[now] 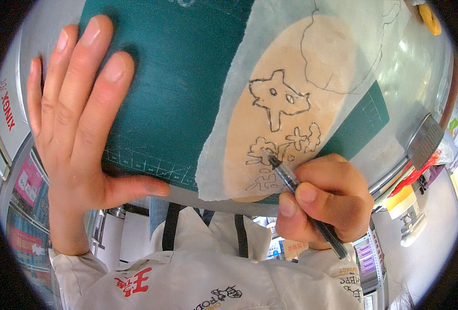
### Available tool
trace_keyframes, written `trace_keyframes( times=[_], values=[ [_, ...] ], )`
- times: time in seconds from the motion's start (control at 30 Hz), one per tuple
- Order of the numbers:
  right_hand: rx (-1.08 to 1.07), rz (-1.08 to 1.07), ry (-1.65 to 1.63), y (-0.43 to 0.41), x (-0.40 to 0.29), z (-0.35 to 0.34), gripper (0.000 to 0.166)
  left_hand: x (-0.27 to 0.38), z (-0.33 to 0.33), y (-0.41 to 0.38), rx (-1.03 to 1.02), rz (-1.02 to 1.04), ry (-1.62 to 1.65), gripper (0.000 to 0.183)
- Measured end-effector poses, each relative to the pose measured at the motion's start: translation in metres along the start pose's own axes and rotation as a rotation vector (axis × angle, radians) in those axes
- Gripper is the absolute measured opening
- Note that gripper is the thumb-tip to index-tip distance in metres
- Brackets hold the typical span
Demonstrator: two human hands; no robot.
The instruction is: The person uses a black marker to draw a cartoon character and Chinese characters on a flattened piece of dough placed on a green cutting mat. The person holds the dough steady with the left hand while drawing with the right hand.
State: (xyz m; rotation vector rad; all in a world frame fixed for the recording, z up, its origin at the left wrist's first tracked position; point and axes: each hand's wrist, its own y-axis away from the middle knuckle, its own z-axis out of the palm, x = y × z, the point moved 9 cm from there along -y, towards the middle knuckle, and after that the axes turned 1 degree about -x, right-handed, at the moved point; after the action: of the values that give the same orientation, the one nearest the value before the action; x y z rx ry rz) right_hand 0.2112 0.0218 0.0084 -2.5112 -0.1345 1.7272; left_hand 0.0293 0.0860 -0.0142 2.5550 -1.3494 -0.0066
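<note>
My right hand (329,197) grips a black pen (291,182) with a clear barrel section, its tip touching a drawn flower-like shape. The drawing is on translucent tracing paper (217,155) with a torn left edge. Under the paper lies a tan oval sheet (240,131). Black outlines of irregular shapes run down over the oval, and thinner lines curve across the upper right. A green cutting mat (167,97) lies beneath. My left hand (81,116) rests flat on the mat's left side, fingers spread, holding nothing.
A metal worktop (407,77) extends to the right, with a dark textured pad (424,141) at its edge. A yellow object (430,19) is at the top right. Beyond the right edge are a red plastic item (415,174) and other goods. Printed packages (29,178) stand at lower left.
</note>
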Motion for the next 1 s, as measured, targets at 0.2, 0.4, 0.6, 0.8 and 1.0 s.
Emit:
trace_keyframes(
  times=[0.2,0.4,0.6,0.8,1.0],
  values=[
    [0.017,-0.026,-0.003,0.000,-0.002,0.001,0.019,-0.003,0.000,0.001,-0.023,-0.027,0.002,0.113],
    [0.027,-0.051,-0.051,0.000,-0.001,-0.001,0.019,-0.003,0.002,0.001,-0.052,-0.013,0.012,0.114],
    [0.120,-0.082,-0.002,0.004,-0.003,-0.005,0.022,-0.005,0.002,0.001,-0.033,-0.031,0.003,0.117],
    [0.299,-0.030,-0.130,0.023,0.004,-0.031,0.023,-0.003,0.005,-0.001,-0.034,-0.022,-0.016,0.118],
    [0.133,-0.093,-0.116,0.018,0.001,-0.008,0.015,-0.007,0.005,0.008,-0.007,-0.050,-0.022,0.116]
  ],
)
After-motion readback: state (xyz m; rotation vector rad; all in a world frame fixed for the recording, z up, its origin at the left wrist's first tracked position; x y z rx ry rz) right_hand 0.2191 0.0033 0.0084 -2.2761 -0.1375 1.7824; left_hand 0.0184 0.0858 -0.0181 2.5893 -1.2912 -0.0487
